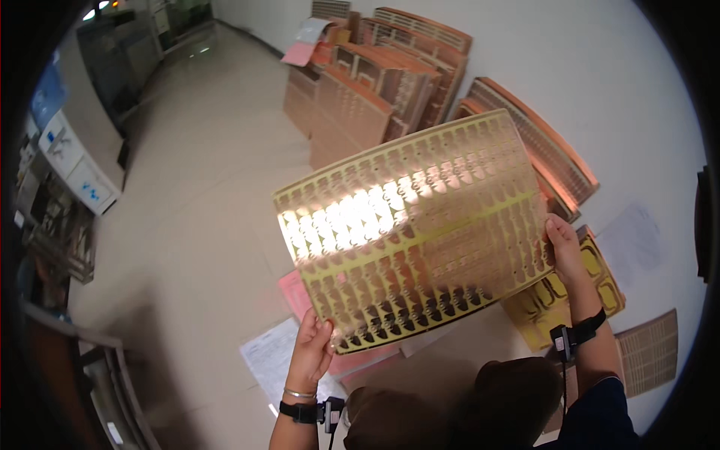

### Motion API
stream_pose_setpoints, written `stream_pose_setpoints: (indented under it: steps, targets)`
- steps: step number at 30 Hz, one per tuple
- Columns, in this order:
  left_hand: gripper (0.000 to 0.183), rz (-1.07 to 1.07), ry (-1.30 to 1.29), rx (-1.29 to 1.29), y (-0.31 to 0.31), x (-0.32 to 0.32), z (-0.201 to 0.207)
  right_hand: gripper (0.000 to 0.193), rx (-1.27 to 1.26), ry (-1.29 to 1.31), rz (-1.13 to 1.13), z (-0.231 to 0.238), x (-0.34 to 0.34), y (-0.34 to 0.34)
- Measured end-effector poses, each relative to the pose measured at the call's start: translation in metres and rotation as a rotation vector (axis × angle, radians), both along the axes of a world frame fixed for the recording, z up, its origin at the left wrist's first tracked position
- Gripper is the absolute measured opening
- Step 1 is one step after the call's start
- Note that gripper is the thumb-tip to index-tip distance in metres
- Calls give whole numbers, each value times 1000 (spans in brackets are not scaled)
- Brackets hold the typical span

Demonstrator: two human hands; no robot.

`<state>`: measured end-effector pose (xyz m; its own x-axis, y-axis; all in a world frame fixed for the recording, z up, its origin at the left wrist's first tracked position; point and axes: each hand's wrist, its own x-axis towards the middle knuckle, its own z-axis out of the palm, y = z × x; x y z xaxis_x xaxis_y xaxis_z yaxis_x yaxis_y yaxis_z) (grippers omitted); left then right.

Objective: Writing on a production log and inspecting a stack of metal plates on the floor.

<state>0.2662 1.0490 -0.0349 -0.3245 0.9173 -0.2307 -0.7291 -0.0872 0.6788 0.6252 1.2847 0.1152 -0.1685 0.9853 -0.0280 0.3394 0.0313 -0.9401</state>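
Observation:
A large thin copper-clad circuit board panel (450,247) is held up in front of me, tilted, with rows of repeated copper shapes on a yellow-green base. Bright light glares off its left part. My left hand (311,349) pinches its lower left corner. At the right edge my right hand (564,244) grips it, thumb on the face and the other fingers partly hidden behind. Below the panel, partly covered by it, lie white paper sheets (274,352), a pink sheet (295,292) and yellow patterned panels (598,270).
Stacks of copper panels (349,112) lean against the white wall (555,45), with more curved-looking panels (532,139) beside them. A grey-brown panel (651,352) lies at the lower right. White cabinet (79,161) and metal racks (56,236) line the left; tiled floor (195,165) lies between.

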Motion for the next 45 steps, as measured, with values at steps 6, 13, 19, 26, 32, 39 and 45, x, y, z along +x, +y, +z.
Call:
stream_pose_setpoints:
  steps: [6,13,19,26,32,39,45]
  targets:
    - [45,-48,-31,71,-3,-18,4,28,-88,75,100,-6,-7,14]
    - [42,-62,23,80,-4,-26,4,30,-112,124,99,0,-12,9]
    - [44,-48,51,80,2,-24,1,28,-164,191,104,13,-7,2]
    - [45,-7,88,89,1,-21,5,32,-187,429,98,6,-14,5]
    - [46,44,78,30,-3,-30,-10,38,-243,537,173,10,-29,0]
    - [46,99,88,51,-7,-29,-16,32,-282,628,285,-3,-25,4]
    - [47,122,156,67,-24,-33,-34,19,-134,163,279,4,-27,-10]
